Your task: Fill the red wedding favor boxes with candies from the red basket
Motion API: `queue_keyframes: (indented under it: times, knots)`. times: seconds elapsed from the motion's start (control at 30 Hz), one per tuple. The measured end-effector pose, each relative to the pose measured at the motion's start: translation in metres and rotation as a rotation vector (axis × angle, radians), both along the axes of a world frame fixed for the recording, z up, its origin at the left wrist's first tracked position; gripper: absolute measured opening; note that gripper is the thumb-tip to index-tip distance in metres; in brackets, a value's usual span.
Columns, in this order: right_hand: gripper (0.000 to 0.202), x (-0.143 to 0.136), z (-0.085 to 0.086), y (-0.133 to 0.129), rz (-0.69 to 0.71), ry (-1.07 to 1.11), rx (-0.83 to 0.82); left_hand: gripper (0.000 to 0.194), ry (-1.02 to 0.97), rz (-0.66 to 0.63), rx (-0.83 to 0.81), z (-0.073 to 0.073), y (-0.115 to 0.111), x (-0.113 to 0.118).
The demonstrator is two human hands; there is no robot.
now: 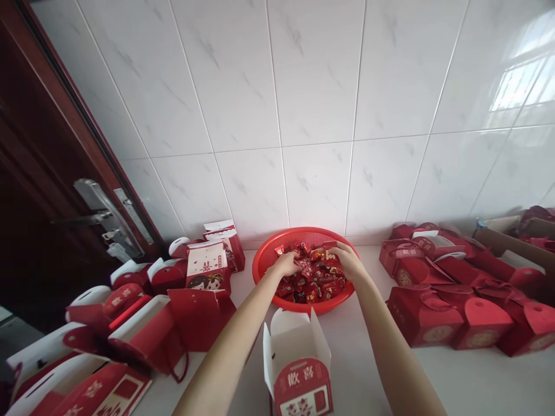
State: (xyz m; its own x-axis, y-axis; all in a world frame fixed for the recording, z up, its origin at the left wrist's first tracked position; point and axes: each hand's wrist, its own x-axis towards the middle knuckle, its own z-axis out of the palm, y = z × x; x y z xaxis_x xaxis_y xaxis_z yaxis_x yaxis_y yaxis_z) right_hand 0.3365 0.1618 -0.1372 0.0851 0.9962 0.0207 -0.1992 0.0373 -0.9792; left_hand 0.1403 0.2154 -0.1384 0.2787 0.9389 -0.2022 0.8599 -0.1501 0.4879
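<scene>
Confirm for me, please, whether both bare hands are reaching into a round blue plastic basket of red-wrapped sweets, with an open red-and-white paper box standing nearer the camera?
Not quite: the head view shows that the basket is red, not blue. The left hand and right hand do reach into it, and the open box stands nearer the camera.

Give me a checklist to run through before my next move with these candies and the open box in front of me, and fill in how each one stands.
1. Left hand at the candies: ok.
2. Right hand at the candies: ok.
3. Firm grip on a candy in each hand: cannot tell, fingertips hidden.
4. Basket upright: ok.
5. Near box open, flaps up: ok.
6. Left-side boxes all closed: not ok, several stand open.
</scene>
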Motion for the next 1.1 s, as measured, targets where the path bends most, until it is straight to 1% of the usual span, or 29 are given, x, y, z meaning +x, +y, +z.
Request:
queue_keyframes:
  times: [0.07, 0.13, 0.27, 0.33, 0.4, 0.53, 0.6, 0.67, 0.87, 1.1]
  knots:
    - [0.011, 0.0, 0.002, -0.002, 0.024, 0.016, 0.009, 0.026, -0.034, 0.022, 0.005, 0.0, 0.0, -0.001]
    - [0.011, 0.0, 0.002, -0.002, 0.039, 0.031, 0.018, 0.02, -0.1, 0.054, 0.052, 0.002, 0.0, -0.003]
    - [0.009, 0.002, -0.004, 0.004, 0.029, 0.073, 0.04, 0.011, -0.332, 0.119, 0.189, 0.01, 0.0, -0.006]
    - [0.011, 0.003, -0.006, 0.006, 0.026, 0.096, 0.046, 0.013, -0.469, 0.128, 0.234, 0.013, -0.002, -0.006]
    - [0.016, 0.003, -0.007, 0.005, 0.053, 0.119, 0.05, 0.017, -0.589, 0.136, 0.266, 0.015, -0.004, -0.006]
    - [0.029, 0.003, -0.001, -0.002, 0.195, 0.16, 0.054, 0.021, -0.735, 0.134, 0.286, 0.016, -0.011, -0.004]
    - [0.034, 0.002, 0.002, -0.005, 0.264, 0.165, 0.048, 0.021, -0.764, 0.11, 0.273, 0.016, -0.014, -0.003]
    - [0.036, 0.002, 0.003, -0.006, 0.295, 0.161, 0.043, 0.021, -0.774, 0.079, 0.252, 0.015, -0.018, -0.003]
    - [0.029, 0.003, -0.001, -0.003, 0.271, 0.135, 0.051, 0.025, -0.743, 0.014, 0.176, 0.014, -0.024, -0.007]
    - [0.034, 0.004, 0.0, -0.003, 0.328, 0.089, 0.039, 0.022, -0.693, -0.042, 0.064, 0.012, -0.027, -0.008]
